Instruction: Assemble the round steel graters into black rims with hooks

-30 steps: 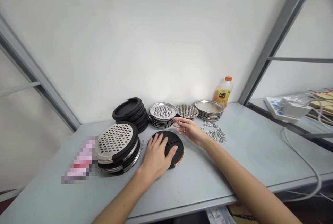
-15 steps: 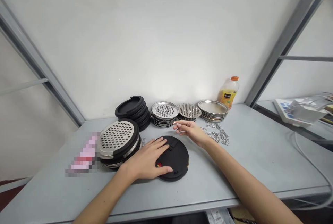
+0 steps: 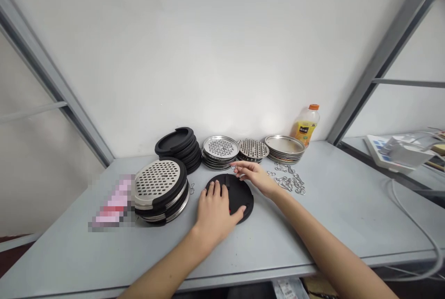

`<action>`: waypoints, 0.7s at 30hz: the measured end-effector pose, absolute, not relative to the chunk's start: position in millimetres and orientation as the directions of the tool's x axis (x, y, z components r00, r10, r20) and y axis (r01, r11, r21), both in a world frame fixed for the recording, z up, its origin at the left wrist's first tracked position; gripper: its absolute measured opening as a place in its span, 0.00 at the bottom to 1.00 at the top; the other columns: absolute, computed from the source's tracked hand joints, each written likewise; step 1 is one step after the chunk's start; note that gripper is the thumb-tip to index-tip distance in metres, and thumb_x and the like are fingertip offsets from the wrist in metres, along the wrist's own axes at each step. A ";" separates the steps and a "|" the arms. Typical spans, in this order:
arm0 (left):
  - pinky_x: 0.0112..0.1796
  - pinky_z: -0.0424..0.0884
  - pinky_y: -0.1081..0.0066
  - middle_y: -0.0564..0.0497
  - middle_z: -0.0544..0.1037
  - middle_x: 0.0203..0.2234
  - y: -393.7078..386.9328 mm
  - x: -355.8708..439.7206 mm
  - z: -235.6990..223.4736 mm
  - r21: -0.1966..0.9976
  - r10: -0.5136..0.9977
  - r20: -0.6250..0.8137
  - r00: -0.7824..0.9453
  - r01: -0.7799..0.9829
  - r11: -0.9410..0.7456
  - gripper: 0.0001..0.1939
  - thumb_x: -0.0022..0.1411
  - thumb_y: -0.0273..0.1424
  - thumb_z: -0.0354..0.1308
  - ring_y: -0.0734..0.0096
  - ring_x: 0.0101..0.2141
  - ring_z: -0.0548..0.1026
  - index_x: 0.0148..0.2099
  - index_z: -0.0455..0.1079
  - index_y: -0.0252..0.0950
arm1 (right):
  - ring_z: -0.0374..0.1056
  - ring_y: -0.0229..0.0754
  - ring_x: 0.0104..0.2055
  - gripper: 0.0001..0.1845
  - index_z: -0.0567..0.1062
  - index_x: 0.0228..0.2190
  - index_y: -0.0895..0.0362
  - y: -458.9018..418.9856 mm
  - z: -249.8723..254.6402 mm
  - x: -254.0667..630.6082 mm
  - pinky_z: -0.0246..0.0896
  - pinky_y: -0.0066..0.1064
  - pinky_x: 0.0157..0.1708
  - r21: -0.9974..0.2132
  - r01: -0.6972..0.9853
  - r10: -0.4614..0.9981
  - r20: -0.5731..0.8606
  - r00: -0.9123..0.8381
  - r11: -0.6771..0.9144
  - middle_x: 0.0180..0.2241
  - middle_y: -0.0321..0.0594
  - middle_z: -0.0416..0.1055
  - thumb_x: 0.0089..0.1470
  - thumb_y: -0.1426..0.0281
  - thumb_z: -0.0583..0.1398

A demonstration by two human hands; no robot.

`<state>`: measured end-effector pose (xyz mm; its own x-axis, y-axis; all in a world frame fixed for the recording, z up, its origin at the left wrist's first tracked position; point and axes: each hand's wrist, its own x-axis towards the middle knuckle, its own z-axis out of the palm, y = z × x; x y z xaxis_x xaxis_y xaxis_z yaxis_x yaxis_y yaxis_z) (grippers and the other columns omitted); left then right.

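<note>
LEFT: your left hand point(image 3: 213, 213) lay on the black disc point(image 3: 241, 193), thumb spread from the fingers | RIGHT: your right hand point(image 3: 256, 176) pinched what looked like a wire clip point(image 3: 233, 166) beyond the disc | DISC: it sat on the grey table point(image 3: 271, 243), right of the perforated-plate stack point(image 3: 160, 181)

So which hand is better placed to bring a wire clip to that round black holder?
Probably the right hand: its fingers hold a wire clip near the far edge of the round black holder. The left hand is spread on that holder, apparently steadying it.
</note>
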<state>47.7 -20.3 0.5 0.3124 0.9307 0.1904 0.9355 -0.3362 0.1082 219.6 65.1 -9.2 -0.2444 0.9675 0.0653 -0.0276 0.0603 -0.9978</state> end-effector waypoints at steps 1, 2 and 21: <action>0.50 0.65 0.51 0.30 0.70 0.53 -17.4 51.2 6.2 0.095 0.933 0.178 0.314 0.938 -0.334 0.33 0.59 0.51 0.52 0.42 0.54 0.67 0.54 0.68 0.27 | 0.69 0.39 0.33 0.17 0.77 0.41 0.58 65.7 -10.8 219.5 0.64 0.31 0.33 -0.994 0.014 0.966 0.098 -0.240 0.104 0.32 0.40 0.74 0.50 0.64 0.61; 0.45 0.69 0.53 0.31 0.74 0.47 -13.4 52.9 12.3 0.093 0.931 0.154 0.330 0.933 -0.347 0.32 0.57 0.52 0.54 0.42 0.49 0.72 0.49 0.70 0.28 | 0.70 0.41 0.36 0.18 0.76 0.42 0.58 66.3 -12.4 219.4 0.65 0.32 0.35 -0.988 0.054 0.963 0.132 -0.236 0.148 0.33 0.41 0.75 0.49 0.64 0.62; 0.46 0.69 0.64 0.47 0.77 0.42 35.4 14.0 -15.4 0.450 0.851 0.412 0.326 0.739 -0.501 0.15 0.62 0.31 0.54 0.60 0.45 0.73 0.52 0.67 0.36 | 0.71 0.44 0.36 0.10 0.78 0.37 0.55 55.4 -21.9 194.6 0.63 0.34 0.37 -0.802 0.403 0.894 0.354 -0.274 0.441 0.36 0.41 0.78 0.54 0.67 0.58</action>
